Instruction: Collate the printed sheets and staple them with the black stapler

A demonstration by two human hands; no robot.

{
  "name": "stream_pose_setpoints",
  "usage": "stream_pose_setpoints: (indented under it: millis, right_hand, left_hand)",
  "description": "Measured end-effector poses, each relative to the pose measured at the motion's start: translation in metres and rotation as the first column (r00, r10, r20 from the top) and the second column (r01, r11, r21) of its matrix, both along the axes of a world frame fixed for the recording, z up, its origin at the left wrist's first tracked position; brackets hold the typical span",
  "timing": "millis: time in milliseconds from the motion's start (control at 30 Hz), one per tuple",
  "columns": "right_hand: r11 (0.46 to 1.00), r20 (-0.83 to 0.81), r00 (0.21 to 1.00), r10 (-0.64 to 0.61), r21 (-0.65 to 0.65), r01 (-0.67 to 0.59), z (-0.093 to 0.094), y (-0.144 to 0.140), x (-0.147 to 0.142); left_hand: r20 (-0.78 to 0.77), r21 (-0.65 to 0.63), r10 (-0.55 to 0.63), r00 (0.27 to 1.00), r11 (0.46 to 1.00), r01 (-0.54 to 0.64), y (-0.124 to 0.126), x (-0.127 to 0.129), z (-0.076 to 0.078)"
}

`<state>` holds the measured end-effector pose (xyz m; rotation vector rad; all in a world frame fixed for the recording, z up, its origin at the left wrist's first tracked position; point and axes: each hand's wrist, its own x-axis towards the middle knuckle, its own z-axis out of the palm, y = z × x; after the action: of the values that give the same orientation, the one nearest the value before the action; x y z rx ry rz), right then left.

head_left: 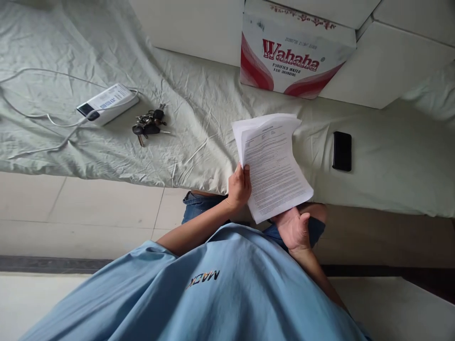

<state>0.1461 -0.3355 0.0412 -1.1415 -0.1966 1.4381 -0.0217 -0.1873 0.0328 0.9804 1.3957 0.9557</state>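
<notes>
- Pale green cloth (387, 142): spreads on the near side of the box and out to both sides of it, creased
- Box (295, 52), landmark: white and red, printed "Wahaha"
- Papers (272, 175): on the near side of the box, apart from it, printed side up; sheets fanned at the top, right edge bowed in
- White device (108, 105) with a cable (59, 122): well left of the box, nearer the wearer
- Right hand (294, 229): well to the near side of the box, palm up, at the bottom edge of the papers; thumb apart from the fingers, fingertips hidden, so cannot tell whether they bear any weight
- Left hand (239, 188): also on the near side of the box; thumb in front and fingers clamped on the left edge of the papers
- Phone (342, 151): right of the box and nearer, face dark
- Keys (150, 124): left of the box, just beside the white device
- Handling judgement: keep the left pinch light and near the margin, prop the bottom edge with the right palm, square the sheets to limit curl
</notes>
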Motion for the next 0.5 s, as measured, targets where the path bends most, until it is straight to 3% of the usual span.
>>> stream_pose_setpoints:
  millis: [100, 200, 267, 333, 433, 500]
  right_hand:
    - [0.998, -0.033, 0.998, -0.056, -0.044, 0.054, -0.011, -0.001, -0.003]
    - [0.977, -0.005, 0.985, -0.173, -0.127, 0.171, -0.023, 0.003, -0.002]
    - [0.959, 0.085, 0.968, -0.236, -0.139, 0.246, -0.026, 0.008, 0.005]
    - [0.954, 0.253, 0.93, -0.266, -0.07, 0.291, -0.023, 0.014, 0.02]
    - [0.963, 0.568, 0.779, -0.265, 0.121, 0.239, -0.008, 0.02, 0.056]
    - [0.983, 0.769, 0.612, -0.185, 0.152, 0.107, 0.006, 0.022, 0.084]
  left_hand:
    - [0.052, 0.05, -0.048, 0.997, 0.998, 0.046, -0.002, 0.002, 0.002]
    - [0.254, 0.071, -0.143, 0.956, 0.989, 0.129, -0.001, 0.004, 0.001]
    - [0.375, 0.027, -0.21, 0.903, 0.976, 0.216, 0.006, 0.001, 0.0]
    - [0.442, 0.015, -0.229, 0.867, 0.969, 0.248, 0.021, -0.007, 0.001]
    - [0.459, 0.13, -0.198, 0.866, 0.979, 0.155, 0.055, -0.029, 0.005]
    - [0.39, 0.193, -0.331, 0.859, 0.942, 0.275, 0.079, -0.046, 0.009]
